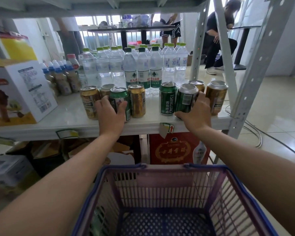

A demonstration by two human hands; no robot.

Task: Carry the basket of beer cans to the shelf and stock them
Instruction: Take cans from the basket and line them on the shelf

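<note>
Both hands on cans at shelf [71,116] front edge. L hand [110,114] grip wraps a green beer can [120,101], fingers curled round its left side, thumb on the right; can stands upright between two gold cans [89,101] [137,100], w/ another can [106,90] just behind. R hand [195,114] grip holds a second green can [186,99], tilted slightly, thumb low near the base, fingers round the far side. Upright Tsingtao can [167,99] touches it on the left; gold can [215,97] near the shelf's right edge, one more gold can [197,85] behind. Water bottles [136,68] in rows toward the back edge; milk-drink bottles [63,75] & a white carton [22,92] toward the left. Basket [160,169], blue rim, purple mesh, sits below the shelf front, betw. both forearms; no cans visible inside. Red box [174,149] on lower level.
</note>
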